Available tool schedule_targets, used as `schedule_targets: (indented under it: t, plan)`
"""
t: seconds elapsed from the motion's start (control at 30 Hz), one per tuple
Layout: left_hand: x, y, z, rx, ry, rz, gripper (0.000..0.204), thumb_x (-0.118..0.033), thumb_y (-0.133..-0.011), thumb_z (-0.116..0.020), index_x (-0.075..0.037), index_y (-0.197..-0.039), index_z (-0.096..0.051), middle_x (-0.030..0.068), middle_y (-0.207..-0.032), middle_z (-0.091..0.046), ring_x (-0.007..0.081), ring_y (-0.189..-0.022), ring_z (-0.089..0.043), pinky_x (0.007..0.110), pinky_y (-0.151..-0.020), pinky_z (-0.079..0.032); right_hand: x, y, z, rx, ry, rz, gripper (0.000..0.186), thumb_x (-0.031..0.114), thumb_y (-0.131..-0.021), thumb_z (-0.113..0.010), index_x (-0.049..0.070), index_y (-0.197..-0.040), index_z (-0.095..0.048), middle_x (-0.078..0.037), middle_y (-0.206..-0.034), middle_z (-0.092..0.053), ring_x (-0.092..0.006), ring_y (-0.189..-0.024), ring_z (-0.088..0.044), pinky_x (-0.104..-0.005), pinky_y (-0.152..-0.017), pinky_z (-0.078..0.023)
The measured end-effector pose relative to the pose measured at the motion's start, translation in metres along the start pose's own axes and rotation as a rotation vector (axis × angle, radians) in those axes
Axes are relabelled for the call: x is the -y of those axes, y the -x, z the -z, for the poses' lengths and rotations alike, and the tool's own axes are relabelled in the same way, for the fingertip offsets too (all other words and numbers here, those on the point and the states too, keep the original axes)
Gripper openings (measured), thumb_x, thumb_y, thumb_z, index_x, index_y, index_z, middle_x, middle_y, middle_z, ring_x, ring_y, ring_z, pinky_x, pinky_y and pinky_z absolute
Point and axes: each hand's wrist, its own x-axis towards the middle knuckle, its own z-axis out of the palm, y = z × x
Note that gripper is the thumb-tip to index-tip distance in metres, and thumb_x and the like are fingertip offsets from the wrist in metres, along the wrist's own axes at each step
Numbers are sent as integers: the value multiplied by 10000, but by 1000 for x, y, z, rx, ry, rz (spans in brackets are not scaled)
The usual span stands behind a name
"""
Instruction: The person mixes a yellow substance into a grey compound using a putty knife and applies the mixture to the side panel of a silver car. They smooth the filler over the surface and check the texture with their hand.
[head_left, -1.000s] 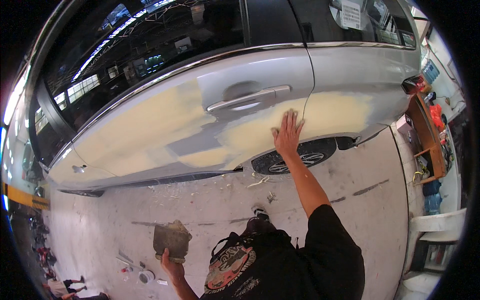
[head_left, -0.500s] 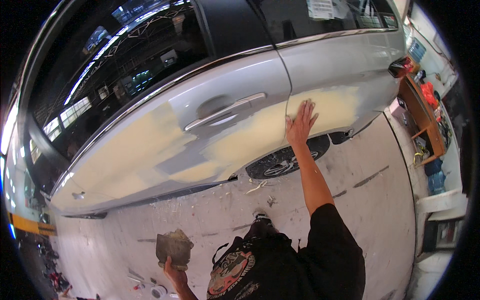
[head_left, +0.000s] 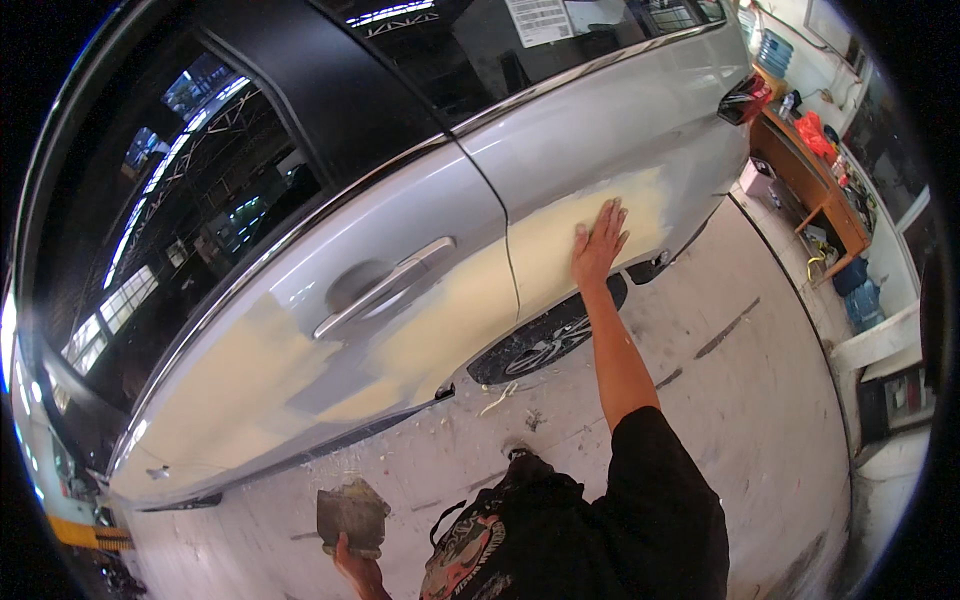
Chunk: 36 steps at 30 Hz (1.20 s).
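A silver car [head_left: 620, 90] fills the upper view, with pale yellow filler patches [head_left: 220, 390] along its lower doors and rear panel. My right hand [head_left: 600, 240] lies flat on the rearward patch [head_left: 545, 260], fingers outstretched, just right of a panel seam and above the wheel [head_left: 530, 350]. The door handle [head_left: 385, 285] is left of it. My left hand [head_left: 355, 560], low in the view, holds a squarish grey-brown board [head_left: 350, 515] with a crusted edge, away from the car.
The concrete floor [head_left: 740, 400] has debris below the car. At right are a wooden desk [head_left: 840, 210] with a red bag [head_left: 815, 130], water jugs [head_left: 862, 305], a pink box [head_left: 757, 175] and a white rail [head_left: 880, 345]. A yellow object [head_left: 85, 535] shows at lower left.
My right hand has slid across the patch toward the car's rear. The view has turned, so the car appears more steeply slanted. My left hand still holds the board.
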Motion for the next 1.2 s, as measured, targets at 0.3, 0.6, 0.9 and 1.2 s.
schedule_targets:
  t: [0.3, 0.6, 0.9, 1.2]
  plan:
    - [0, -3, -31, 43, -27, -39, 483, -194, -828, -539, 31, -1237, -415, 178, -1154, -532, 328, -1007, -564, 437, -821, -479, -71, 24, -19, -150, -203, -216, 712, 491, -935, -317, -6, -1417, -150, -230, -1468, -133, -370, -1366, -107, -513, -1079, -130]
    - [5, -11, -26, 40, -13, -10, 493, -202, -823, -542, 14, -1247, -415, 176, -1164, -531, 328, -1017, -562, 437, -824, -483, -141, -32, -25, -129, -341, -529, 721, 434, -946, -327, -81, -1395, -95, -241, -1473, -89, -349, -1373, -80, -393, -1116, -85]
    - [16, -23, 15, 38, -25, -15, 492, -233, -842, -534, 25, -1243, -413, 168, -1157, -533, 304, -1013, -563, 411, -816, -486, -158, -63, -19, -64, -277, -537, 720, 432, -950, -303, -116, -1376, -112, -272, -1459, -99, -355, -1371, -88, -383, -1121, -69]
    - [25, -35, 2, 131, -39, 36, 530, -264, -823, -553, 22, -1246, -410, 167, -1150, -529, 311, -1013, -555, 423, -829, -470, -168, -26, -35, -142, -343, -545, 750, 473, -946, -276, -113, -1379, -99, -279, -1457, -88, -364, -1371, -58, -414, -1120, -56]
